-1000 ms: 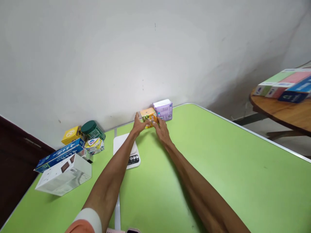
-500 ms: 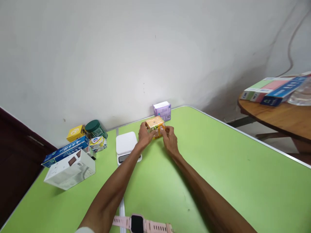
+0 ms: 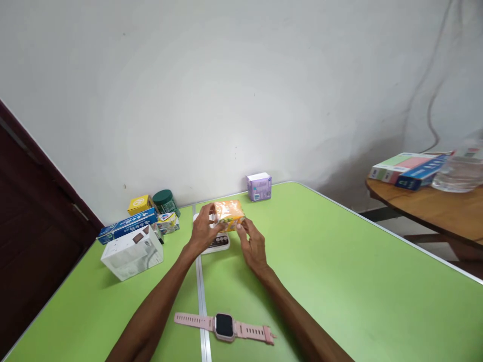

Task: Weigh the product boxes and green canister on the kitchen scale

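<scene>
My left hand (image 3: 204,229) and my right hand (image 3: 253,245) grip an orange-yellow packet (image 3: 230,213) with printed sides, one hand at each end. The packet is above or at the right part of a white kitchen scale (image 3: 222,247); whether it touches the scale I cannot tell. Most of the scale's platform is hidden behind the packet and my left hand, while its dark button panel shows below. Nearer to me, a pink smartwatch (image 3: 224,326) lies flat with its strap stretched out.
Against the wall stands a purple packet (image 3: 259,187). On the left are a white box (image 3: 132,254), a blue box (image 3: 128,223), a yellow box (image 3: 140,204), a green-lidded jar (image 3: 166,202) and a small yellow-white box (image 3: 168,222). A wooden table (image 3: 433,213) at right bears boxes.
Both hands have lifted the orange-yellow packet away from beside the purple packet and carried it left to the scale. The view has shifted, bringing the whole smartwatch into sight.
</scene>
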Tool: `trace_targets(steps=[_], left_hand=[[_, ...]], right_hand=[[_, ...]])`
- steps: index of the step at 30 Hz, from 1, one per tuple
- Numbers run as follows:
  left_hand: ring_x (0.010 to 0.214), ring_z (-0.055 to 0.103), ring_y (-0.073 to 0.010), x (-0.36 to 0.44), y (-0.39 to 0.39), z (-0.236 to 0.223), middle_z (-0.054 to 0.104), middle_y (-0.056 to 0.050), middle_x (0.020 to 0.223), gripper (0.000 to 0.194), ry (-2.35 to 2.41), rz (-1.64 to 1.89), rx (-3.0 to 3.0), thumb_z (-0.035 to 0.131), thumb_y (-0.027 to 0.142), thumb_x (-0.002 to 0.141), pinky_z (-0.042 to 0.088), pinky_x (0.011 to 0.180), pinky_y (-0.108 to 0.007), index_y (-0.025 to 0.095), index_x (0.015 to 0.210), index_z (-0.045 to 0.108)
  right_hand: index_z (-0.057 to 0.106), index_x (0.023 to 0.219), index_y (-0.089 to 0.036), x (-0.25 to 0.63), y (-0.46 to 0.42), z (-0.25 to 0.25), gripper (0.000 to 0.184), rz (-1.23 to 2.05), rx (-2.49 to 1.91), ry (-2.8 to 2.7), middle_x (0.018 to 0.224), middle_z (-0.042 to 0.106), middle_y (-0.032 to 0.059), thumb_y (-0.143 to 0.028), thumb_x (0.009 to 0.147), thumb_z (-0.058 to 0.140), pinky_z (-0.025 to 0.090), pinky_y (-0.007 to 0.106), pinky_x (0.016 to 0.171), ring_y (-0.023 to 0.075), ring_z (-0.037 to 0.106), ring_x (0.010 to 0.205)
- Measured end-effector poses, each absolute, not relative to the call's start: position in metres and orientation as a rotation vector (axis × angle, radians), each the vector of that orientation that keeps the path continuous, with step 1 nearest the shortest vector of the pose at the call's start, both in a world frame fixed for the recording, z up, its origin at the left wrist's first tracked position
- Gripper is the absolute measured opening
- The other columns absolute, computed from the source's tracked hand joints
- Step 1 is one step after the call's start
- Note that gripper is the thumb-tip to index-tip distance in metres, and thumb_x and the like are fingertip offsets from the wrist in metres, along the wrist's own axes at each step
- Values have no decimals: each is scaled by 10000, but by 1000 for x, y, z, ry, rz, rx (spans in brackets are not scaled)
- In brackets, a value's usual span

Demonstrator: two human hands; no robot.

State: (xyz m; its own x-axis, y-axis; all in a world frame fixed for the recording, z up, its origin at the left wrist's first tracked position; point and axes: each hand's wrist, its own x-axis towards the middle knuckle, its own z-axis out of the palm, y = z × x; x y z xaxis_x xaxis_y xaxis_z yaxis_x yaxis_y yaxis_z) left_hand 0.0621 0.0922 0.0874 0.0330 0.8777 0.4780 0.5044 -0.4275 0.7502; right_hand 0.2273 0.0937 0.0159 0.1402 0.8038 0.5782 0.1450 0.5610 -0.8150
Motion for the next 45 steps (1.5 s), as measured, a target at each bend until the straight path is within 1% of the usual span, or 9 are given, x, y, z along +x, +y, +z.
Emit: trace_targets(steps=[13,18,20,25,28,33,37,41,45], left_hand=[[1122,704,-321,-14,109,58,673,-165,1336,751,1396,1367,1552,902,494,685,622,838,-429,197,1309,608],[1317,614,-368,-18,96,47,519,-217,1549,929,1474,1417,1559,915,509,681,586,965,-492,210,1460,508],[1371,580,-366,-22,83,31,473,-225,1590,948,1540,1487,1530,890,539,709,550,1029,-509,214,1495,471],[1147,706,-282,-38,56,-12,668,-210,1332,739,1643,1589,1239,697,668,838,553,1001,-468,151,1347,556],[1063,728,-251,-43,53,-24,728,-160,1158,704,1640,1607,1203,692,688,813,561,984,-433,146,1251,595],[1079,727,-280,-42,50,-23,732,-186,1161,693,1635,1586,1223,743,639,794,539,1043,-481,127,1239,606],[1383,588,-316,-22,46,-15,595,-221,1472,700,1703,1674,1292,679,596,886,409,1209,-515,155,1408,527],[1631,241,-302,9,59,8,298,-205,1719,830,1729,1672,1431,608,587,950,175,1336,-488,164,1603,317],[1634,229,-316,30,84,32,260,-214,1727,909,1628,1555,1419,631,602,935,223,1329,-456,145,1627,261]], right_hand=[[675,1292,-159,166,135,-3,565,529,-938,-1672,1200,758,187,-599,1032,433,606,477,943,308,746,1011],[678,1288,-162,189,133,-18,651,634,-1024,-1472,1346,710,195,-675,1019,380,531,510,1078,319,677,1220],[687,1217,-157,205,134,-27,683,645,-1122,-1374,1275,730,201,-709,1008,344,521,526,1070,325,679,1184],[663,1054,-201,235,135,-39,644,718,-1201,-1344,956,740,108,-762,969,359,571,470,887,271,691,865],[652,1013,-212,237,130,-35,612,721,-1195,-1359,930,725,90,-754,973,370,562,453,879,258,677,848],[684,1023,-197,236,121,-31,661,733,-1197,-1362,913,740,93,-783,962,383,566,450,868,266,684,856],[733,1172,-175,228,119,-24,745,806,-1139,-1329,1227,756,167,-812,943,423,515,517,1063,321,680,1169],[646,1431,-143,197,123,-4,900,933,-1026,-1336,1569,555,185,-851,914,442,327,557,1265,335,480,1491],[577,1519,-182,161,123,17,833,947,-923,-1437,1581,552,148,-789,965,442,337,547,1270,325,480,1496]])
